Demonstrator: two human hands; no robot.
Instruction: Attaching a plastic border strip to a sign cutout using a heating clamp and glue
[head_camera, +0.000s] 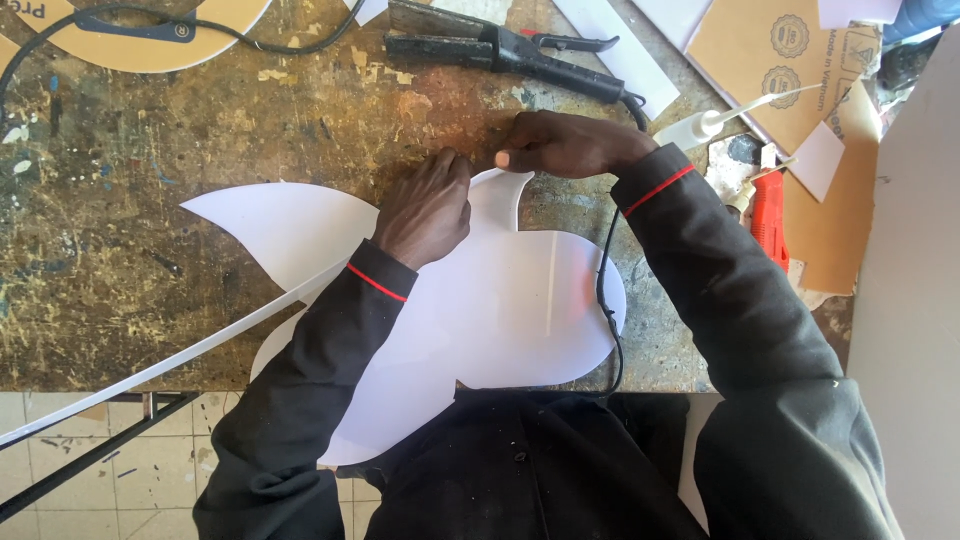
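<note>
While both hands sit at the top edge of the white cut-out sheet, here's the head view, only one I have. Left hand lies knuckles-up on the sheet, fingers curled closed over the thin white edge strip; the strip's long axis runs from that hand down-left, off the bench edge. Right hand is just beside it, to the right and slightly further from me, fingertips pinched shut on the sheet's pointed tip where the strip meets it. Hands nearly touching. Sheet lies flat, overhanging the near bench edge toward my lap. Black corded tool sits past the hands, glue bottle and red knife to the right.
</note>
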